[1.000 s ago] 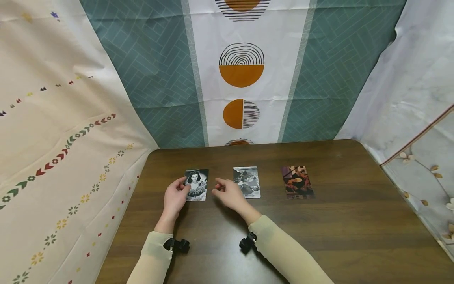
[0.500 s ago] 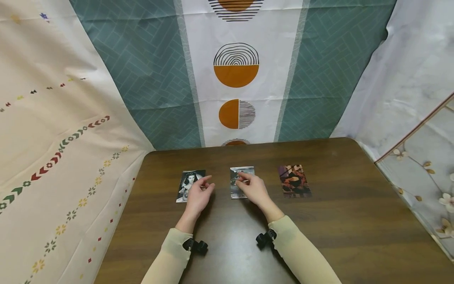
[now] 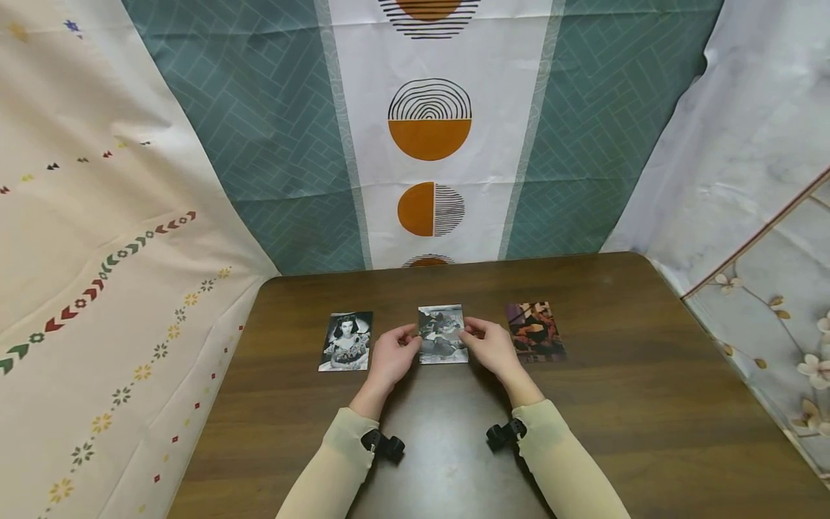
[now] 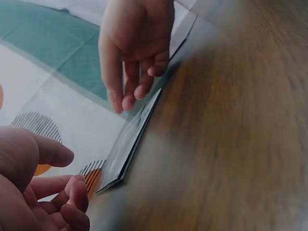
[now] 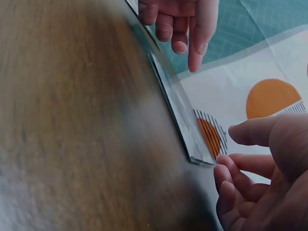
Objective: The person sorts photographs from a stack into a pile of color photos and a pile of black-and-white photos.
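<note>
Spanning the lower half of the head view, the dark wooden table (image 3: 622, 404) carries three photo cards in a row, with patterned cloth hung behind and to both sides. The middle card, a black-and-white photo (image 3: 442, 333), lies flat with its long axis running from 6 o'clock to 12 o'clock, away from the person.

The two hands flank it. The left hand (image 3: 391, 357) sits at the photo's 8 o'clock, its fingertips at the left long edge. The right hand (image 3: 493, 347) sits at the photo's 4 o'clock, with its fingertips at the right long edge. Neither hand is clearly nearer; both are at the card from opposite sides.

As to the grip, the left hand's fingers curl loosely in the left wrist view, and there they seem just short of the near corner of the card (image 4: 129, 140) rather than closed on it. The right wrist view shows much the same for the right hand (image 5: 260, 183), whose fingers are bent beside the card's corner (image 5: 180, 108). Whether either hand already pinches the edge cannot be told.

The photo itself is a thin rectangular card, seen almost edge-on from both wrists. Its picture is too small to read.

A black-and-white portrait card (image 3: 346, 341) lies at the middle card's 9 o'clock, apart from the left hand. A reddish colour photo card (image 3: 535, 331) lies at its 3 o'clock, just beside the right hand.
</note>
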{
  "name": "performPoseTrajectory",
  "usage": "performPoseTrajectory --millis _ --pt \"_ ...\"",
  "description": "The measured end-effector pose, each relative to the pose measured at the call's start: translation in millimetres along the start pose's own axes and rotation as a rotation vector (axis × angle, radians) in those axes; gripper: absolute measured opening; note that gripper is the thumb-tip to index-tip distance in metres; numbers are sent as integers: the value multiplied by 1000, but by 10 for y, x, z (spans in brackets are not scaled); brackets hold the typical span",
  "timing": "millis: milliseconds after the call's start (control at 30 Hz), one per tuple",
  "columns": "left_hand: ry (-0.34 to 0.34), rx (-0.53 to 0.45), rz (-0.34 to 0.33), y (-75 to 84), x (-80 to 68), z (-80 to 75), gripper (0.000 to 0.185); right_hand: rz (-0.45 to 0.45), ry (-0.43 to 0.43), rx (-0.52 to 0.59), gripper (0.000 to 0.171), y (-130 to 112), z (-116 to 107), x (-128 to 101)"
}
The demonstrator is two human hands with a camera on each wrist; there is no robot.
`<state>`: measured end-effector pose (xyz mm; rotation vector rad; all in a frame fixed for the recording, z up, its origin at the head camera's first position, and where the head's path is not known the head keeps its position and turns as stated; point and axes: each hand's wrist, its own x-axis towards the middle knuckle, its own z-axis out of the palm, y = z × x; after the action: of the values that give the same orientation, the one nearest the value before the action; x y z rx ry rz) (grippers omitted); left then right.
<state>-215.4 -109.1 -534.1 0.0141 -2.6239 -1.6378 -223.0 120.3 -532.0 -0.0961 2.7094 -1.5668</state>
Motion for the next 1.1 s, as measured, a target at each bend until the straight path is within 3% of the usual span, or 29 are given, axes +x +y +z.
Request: performPoseTrajectory --millis 267,633,1100 --pt "8 -25 -23 3 -9 58 37 41 -26 -17 47 59 -5 6" --pt "7 2 -33 -43 -14 83 36 31 -23 -83 45 121 15 15" --pt "-42 18 -29 -76 -10 69 40 5 2 -162 42 126 32 7"
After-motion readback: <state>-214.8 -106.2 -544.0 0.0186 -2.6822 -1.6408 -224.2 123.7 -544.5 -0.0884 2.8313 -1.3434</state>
